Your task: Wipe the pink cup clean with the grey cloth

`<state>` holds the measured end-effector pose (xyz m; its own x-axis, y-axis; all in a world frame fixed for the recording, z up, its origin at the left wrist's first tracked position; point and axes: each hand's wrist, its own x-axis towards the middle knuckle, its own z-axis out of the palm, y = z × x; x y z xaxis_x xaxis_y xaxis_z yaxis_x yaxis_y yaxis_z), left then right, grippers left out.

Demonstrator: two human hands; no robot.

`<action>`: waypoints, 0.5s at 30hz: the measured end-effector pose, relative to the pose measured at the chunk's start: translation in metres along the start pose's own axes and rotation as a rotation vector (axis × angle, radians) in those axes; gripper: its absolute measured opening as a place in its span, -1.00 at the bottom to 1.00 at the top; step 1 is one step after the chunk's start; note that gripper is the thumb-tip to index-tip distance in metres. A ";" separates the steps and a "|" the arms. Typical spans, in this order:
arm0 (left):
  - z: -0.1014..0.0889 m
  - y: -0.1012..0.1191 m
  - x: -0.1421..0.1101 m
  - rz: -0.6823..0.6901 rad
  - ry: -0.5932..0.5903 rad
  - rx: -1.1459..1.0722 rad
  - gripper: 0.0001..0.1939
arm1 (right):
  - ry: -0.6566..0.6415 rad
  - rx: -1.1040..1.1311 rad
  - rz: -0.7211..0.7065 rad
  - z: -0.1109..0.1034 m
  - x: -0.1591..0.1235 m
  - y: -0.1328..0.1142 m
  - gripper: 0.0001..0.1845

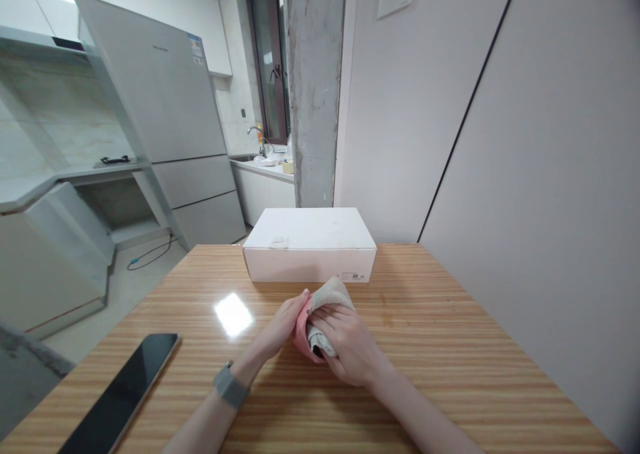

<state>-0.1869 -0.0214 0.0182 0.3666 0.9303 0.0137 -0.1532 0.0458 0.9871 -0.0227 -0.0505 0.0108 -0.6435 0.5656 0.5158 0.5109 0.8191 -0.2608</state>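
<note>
A crumpled beige cloth (331,294), backed by a pink fabric layer (303,335), is held between both hands over a striped light-wood counter (450,354), just in front of a closed white cardboard box (310,241). The left hand (283,324) is pressed against the pink side, its fingers (300,302) laid together with the tips on the fabric. The right hand (347,344) is cupped over the cloth, its fingers (325,319) slightly spread and pressed across the folds. Whether any pinch is being made cannot be told. As far as is shown, the cloth is gathered into a compact bundle, while the box lid is on and nothing is seen placed inside the box. A black smartphone (120,394) lies on the counter, well apart from the hands. A grey watch band (230,385) is worn on the left wrist.
</note>
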 end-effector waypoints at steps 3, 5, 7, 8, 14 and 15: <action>0.003 -0.005 0.002 -0.016 0.089 -0.109 -0.58 | 0.072 -0.030 0.057 0.000 0.002 0.001 -0.55; 0.005 -0.010 0.004 -0.071 0.118 -0.233 -0.57 | 0.130 -0.049 0.079 0.000 0.003 0.004 -0.56; 0.007 -0.012 0.006 -0.125 0.095 -0.352 -0.56 | 0.147 -0.053 0.059 -0.002 0.004 0.006 -0.57; 0.008 -0.012 0.006 -0.146 0.068 -0.404 -0.56 | 0.134 -0.044 0.033 -0.003 0.004 0.006 -0.57; 0.003 -0.003 0.003 -0.335 -0.097 -0.455 -0.50 | 0.002 0.054 -0.124 -0.008 0.003 -0.002 -0.56; 0.001 -0.002 0.002 -0.354 -0.113 -0.425 -0.50 | -0.001 0.059 -0.127 -0.008 0.003 -0.003 -0.57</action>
<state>-0.1846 -0.0198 0.0163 0.5552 0.7879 -0.2665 -0.3509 0.5124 0.7838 -0.0220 -0.0518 0.0199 -0.7018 0.4567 0.5466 0.3906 0.8885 -0.2408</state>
